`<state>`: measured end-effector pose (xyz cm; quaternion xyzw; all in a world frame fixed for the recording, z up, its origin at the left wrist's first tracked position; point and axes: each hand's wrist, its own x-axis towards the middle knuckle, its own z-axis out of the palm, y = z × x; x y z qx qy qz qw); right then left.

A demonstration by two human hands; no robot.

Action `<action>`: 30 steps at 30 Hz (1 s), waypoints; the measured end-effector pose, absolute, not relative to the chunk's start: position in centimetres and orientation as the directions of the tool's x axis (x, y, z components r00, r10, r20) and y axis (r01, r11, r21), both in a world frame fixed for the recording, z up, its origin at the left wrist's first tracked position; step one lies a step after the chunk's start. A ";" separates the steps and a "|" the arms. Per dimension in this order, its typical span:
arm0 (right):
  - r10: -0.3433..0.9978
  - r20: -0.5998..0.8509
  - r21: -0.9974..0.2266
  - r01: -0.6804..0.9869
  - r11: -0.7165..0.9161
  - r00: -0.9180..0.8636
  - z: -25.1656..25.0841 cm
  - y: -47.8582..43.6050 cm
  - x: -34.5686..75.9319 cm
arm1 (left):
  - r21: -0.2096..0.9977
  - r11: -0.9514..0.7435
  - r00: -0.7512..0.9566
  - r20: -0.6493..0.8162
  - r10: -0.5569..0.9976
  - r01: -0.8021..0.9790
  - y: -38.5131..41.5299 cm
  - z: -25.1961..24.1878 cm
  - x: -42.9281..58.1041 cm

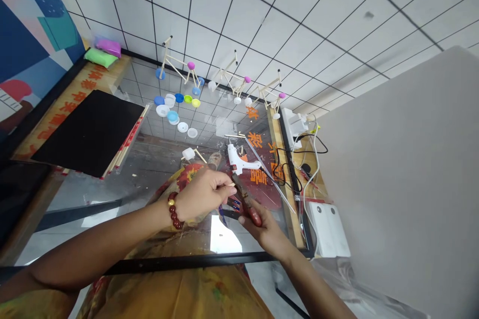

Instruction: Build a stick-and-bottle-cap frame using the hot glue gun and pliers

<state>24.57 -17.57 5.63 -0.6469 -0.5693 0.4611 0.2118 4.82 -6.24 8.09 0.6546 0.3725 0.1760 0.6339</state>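
Observation:
My left hand, wearing a red bead bracelet, is closed in a pinch over the glass table. A pale end of a small wooden stick shows at its fingertips. My right hand is wrapped round the reddish-brown handle of a knife. The dark blade meets the stick's end, close to my left thumb. Just beyond the hands lies a white glue gun with its nozzle pointing away. A white bottle cap with sticks attached sits left of the glue gun.
Three small stick-built models with cap wheels stand along the far edge. Several loose bottle caps lie nearer. At left is a black board over bundled sticks. A power strip with tangled cables runs along the right edge.

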 end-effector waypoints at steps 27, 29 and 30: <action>0.994 -0.103 -0.648 0.755 -0.099 0.042 4.9 -17.5 24.9 | 0.800 -0.455 0.673 0.088 0.734 0.391 -7.1 8.1 5.0; 0.988 -0.147 -0.665 0.734 -0.136 0.051 4.7 -17.2 24.5 | 0.670 -0.561 0.653 0.149 0.743 0.485 -7.1 8.4 5.0; 0.988 -0.147 -0.661 0.737 -0.140 0.056 4.6 -17.1 24.4 | 0.658 -0.567 0.656 0.144 0.741 0.496 -6.9 8.5 4.9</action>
